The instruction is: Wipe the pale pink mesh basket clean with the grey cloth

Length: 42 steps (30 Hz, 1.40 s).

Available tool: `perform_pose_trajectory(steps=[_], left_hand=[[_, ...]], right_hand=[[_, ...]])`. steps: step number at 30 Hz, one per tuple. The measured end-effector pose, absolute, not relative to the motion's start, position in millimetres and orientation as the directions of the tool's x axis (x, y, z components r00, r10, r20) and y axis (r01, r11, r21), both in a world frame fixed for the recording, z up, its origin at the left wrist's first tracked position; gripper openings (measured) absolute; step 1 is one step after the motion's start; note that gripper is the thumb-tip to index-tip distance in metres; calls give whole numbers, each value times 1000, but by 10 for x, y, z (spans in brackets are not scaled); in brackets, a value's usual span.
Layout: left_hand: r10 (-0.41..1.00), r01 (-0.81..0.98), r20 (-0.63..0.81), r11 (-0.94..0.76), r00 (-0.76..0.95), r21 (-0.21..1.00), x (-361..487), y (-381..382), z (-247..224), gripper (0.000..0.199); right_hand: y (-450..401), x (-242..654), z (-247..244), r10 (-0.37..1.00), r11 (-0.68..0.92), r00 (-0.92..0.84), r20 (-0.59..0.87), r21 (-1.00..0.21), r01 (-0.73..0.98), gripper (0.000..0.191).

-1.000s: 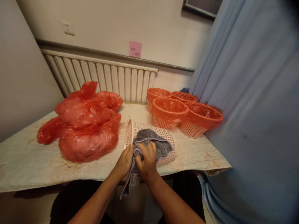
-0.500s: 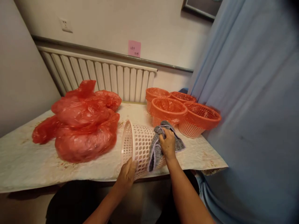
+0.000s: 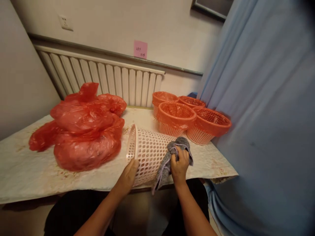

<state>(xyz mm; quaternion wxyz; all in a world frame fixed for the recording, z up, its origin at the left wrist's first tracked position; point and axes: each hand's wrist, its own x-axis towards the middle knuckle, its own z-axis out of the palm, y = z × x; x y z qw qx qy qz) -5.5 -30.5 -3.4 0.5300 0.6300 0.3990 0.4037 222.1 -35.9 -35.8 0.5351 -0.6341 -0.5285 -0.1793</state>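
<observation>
Now the hands are held apart, whereas both were gathered on the grey cloth (image 3: 163,168) a second ago. The rim of the pale pink basket (image 3: 151,152) is gripped by the left hand (image 3: 128,174), and the cloth is clutched in the right hand (image 3: 180,164) against the base end. The basket is laid on its side at the near edge of the covered table (image 3: 86,180), mouth leftward, its wall pierced by rows of holes.

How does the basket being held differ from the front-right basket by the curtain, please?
The held basket lies on its side, while the front-right basket stands upright. The held basket is unlined; the front-right basket has a red bag over its rim. Both have perforated sides.
</observation>
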Motion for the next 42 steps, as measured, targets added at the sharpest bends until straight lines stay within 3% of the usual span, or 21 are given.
perform_pose_trajectory(steps=[4, 12, 19, 27, 34, 38, 42], left_hand=[[946, 77, 76, -106, 315, 991, -22, -202, 86, 61], [908, 179, 241, -315, 342, 932, -58, -327, -151, 51], [891, 205, 248, -342, 380, 917, -26, -462, -299, 45], [852, 200, 160, -292, 499, 935, -38, -610, -558, 36], [893, 102, 222, -281, 391, 954, 114, -431, -81, 41], [925, -34, 196, -196, 326, 980, 283, -328, 195, 49], [931, -4, 146, -154, 335, 988, 308, -363, 211, 51]], right_hand=[[-535, 1733, -387, 529, 302, 218, 820, -423, 854, 32], [-452, 1257, -55, 555, 518, 27, 831, -372, 770, 37], [-174, 1440, 255, 639, 480, 56, 767, -454, 751, 35], [-116, 1679, 117, 630, 400, 186, 754, -521, 754, 34], [-211, 1639, 28, 634, 387, 199, 747, -530, 755, 33], [-243, 1659, 3, 632, 383, 199, 749, -525, 760, 33], [-84, 1961, -113, 630, 314, 247, 736, -532, 786, 33]])
